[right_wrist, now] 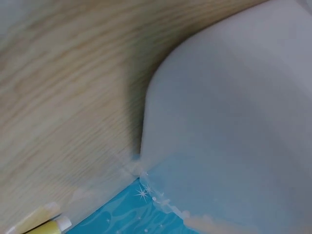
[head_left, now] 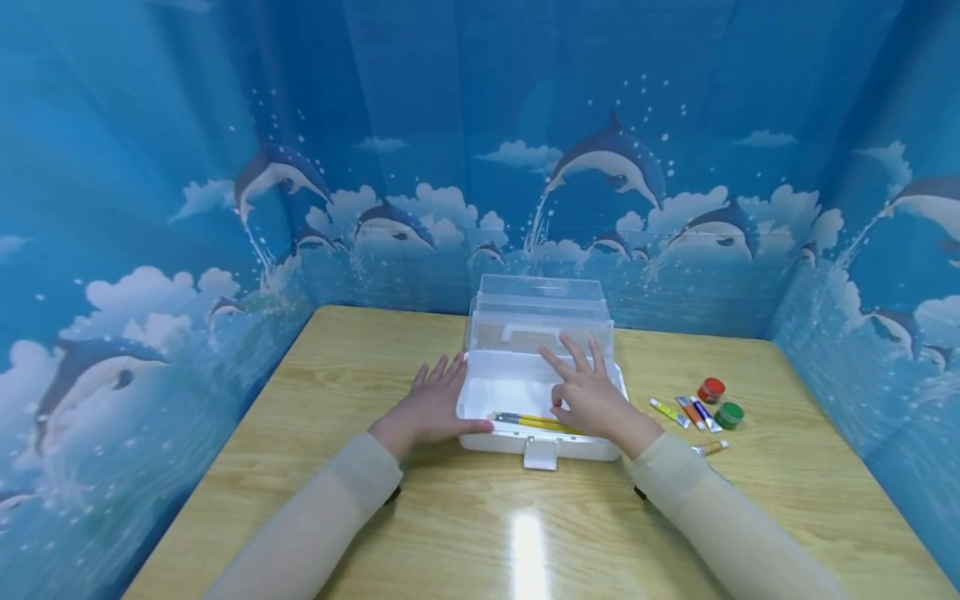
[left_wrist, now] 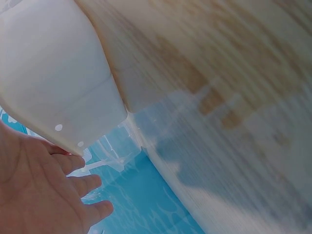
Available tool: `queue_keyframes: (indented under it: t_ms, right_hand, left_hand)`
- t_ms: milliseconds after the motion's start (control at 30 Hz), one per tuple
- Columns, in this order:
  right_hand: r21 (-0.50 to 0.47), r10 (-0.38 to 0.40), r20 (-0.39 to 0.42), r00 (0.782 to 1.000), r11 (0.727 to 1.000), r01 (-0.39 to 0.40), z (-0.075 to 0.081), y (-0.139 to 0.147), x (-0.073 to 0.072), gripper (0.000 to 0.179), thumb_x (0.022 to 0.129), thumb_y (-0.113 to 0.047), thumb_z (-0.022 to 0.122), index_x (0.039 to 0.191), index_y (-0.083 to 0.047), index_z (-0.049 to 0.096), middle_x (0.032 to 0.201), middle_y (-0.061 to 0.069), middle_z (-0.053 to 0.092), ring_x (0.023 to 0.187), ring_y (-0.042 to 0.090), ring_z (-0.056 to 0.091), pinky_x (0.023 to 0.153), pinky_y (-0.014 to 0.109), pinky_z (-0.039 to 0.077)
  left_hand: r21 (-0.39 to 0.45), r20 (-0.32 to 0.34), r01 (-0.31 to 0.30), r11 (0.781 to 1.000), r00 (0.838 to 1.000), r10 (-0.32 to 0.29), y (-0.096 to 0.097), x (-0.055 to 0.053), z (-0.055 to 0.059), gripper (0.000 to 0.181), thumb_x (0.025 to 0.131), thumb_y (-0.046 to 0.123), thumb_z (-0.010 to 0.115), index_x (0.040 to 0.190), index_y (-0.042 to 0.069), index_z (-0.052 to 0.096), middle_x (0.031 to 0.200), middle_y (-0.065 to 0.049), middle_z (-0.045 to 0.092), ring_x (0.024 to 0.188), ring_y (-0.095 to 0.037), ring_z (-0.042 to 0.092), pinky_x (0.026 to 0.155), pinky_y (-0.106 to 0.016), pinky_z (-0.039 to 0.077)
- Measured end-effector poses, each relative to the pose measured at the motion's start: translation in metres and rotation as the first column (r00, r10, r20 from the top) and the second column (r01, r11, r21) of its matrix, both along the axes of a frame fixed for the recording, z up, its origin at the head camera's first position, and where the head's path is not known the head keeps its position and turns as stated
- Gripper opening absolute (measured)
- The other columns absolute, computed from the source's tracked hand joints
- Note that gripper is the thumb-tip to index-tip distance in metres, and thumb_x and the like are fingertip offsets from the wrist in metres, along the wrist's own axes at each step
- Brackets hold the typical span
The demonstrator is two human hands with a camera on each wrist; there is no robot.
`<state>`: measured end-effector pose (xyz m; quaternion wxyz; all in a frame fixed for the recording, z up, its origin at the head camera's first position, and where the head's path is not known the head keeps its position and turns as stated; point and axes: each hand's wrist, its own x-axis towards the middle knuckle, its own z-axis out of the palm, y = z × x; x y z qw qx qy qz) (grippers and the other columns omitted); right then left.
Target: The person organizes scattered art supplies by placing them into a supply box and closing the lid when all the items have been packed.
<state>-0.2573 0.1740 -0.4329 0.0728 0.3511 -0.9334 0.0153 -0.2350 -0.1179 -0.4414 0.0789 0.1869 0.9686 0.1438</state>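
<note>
A white plastic box with its clear lid raised stands on the table. Inside, along its front wall, lie paintbrushes with yellow handles. My left hand rests at the box's left side, thumb along the front left rim and the other fingers straight. The left wrist view shows these fingertips against the box's outer wall. Over the right part of the box is my right hand, index finger and thumb bent toward each other above the brush handles, other fingers spread. Whether it pinches anything, I cannot tell.
Right of the box lie several paint tubes, with a red paint jar and a green one beside them. Another tube lies nearer, by the right sleeve. A dolphin-print curtain surrounds the wooden table.
</note>
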Motion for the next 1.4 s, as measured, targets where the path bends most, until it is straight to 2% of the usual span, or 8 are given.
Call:
queue_keyframes:
  t_ms: [233,367,467,700,900,1167,1400]
  right_hand:
    - [-0.012,-0.016,-0.037,0.999,1.0,0.015,0.004,0.006,0.001,0.016,0.082,-0.029,0.082,0.071,-0.032,0.071,0.166,0.008,0.021,0.152,0.04,-0.001,0.113,0.072,-0.003]
    - [-0.011,-0.03,-0.04,0.999,0.999,0.03,0.007,0.008,0.003,0.014,0.082,-0.032,0.082,0.073,-0.032,0.072,0.166,0.007,0.021,0.152,0.041,0.0,0.113,0.072,-0.002]
    - [-0.014,-0.036,-0.04,0.999,0.999,0.036,0.011,0.01,0.005,0.014,0.082,-0.032,0.083,0.073,-0.032,0.072,0.166,0.007,0.02,0.152,0.041,0.002,0.112,0.073,-0.002]
    - [-0.038,-0.042,-0.027,0.999,0.998,0.041,0.022,0.017,0.011,0.016,0.084,-0.03,0.081,0.073,-0.032,0.07,0.166,0.007,0.02,0.152,0.042,0.004,0.113,0.067,-0.014]
    - [-0.08,-0.046,-0.032,0.998,0.996,0.043,0.03,0.026,0.014,0.016,0.083,-0.027,0.083,0.074,-0.031,0.071,0.164,0.011,0.025,0.15,0.044,0.007,0.112,0.071,-0.01]
    - [-0.094,-0.073,-0.028,0.997,0.993,0.07,0.04,0.039,0.018,0.016,0.084,-0.026,0.083,0.073,-0.03,0.071,0.163,0.014,0.027,0.153,0.039,-0.002,0.111,0.068,-0.017]
    - [-0.102,-0.115,-0.039,0.993,0.989,0.11,0.048,0.054,0.021,0.014,0.082,-0.025,0.084,0.075,-0.027,0.072,0.162,0.017,0.029,0.152,0.043,0.002,0.11,0.072,-0.014]
  left_hand:
    - [0.01,0.006,-0.003,1.0,1.0,0.003,0.0,0.002,0.003,0.124,0.078,0.086,0.052,0.161,0.006,0.006,0.168,-0.011,0.003,0.153,-0.035,0.0,0.121,-0.055,-0.002]
    - [0.004,0.005,-0.006,1.0,1.0,0.006,-0.001,0.002,0.002,0.124,0.078,0.087,0.051,0.161,0.006,0.006,0.168,-0.011,0.003,0.153,-0.034,-0.001,0.121,-0.055,-0.003]
    - [0.001,0.004,-0.006,1.0,1.0,0.006,-0.001,0.001,0.0,0.125,0.077,0.089,0.049,0.161,0.007,0.005,0.168,-0.01,0.003,0.153,-0.034,-0.001,0.121,-0.054,-0.003]
    - [0.001,-0.005,-0.002,1.0,1.0,0.002,-0.001,-0.001,-0.002,0.125,0.077,0.088,0.049,0.161,0.006,0.006,0.168,-0.011,0.004,0.153,-0.035,-0.001,0.121,-0.055,-0.002]
    - [-0.007,-0.007,0.004,1.0,1.0,-0.004,-0.001,0.0,-0.001,0.125,0.077,0.089,0.048,0.16,0.005,0.006,0.168,-0.011,0.004,0.153,-0.034,-0.001,0.121,-0.055,-0.002]
    - [-0.018,0.002,-0.006,1.0,1.0,0.006,0.0,0.0,-0.001,0.125,0.077,0.09,0.047,0.161,0.007,0.004,0.168,-0.01,0.001,0.153,-0.032,-0.003,0.121,-0.054,-0.003]
    - [-0.009,0.008,-0.012,1.0,1.0,0.012,0.0,-0.001,-0.003,0.125,0.077,0.088,0.049,0.161,0.007,0.003,0.168,-0.009,0.001,0.153,-0.032,-0.004,0.121,-0.053,-0.004]
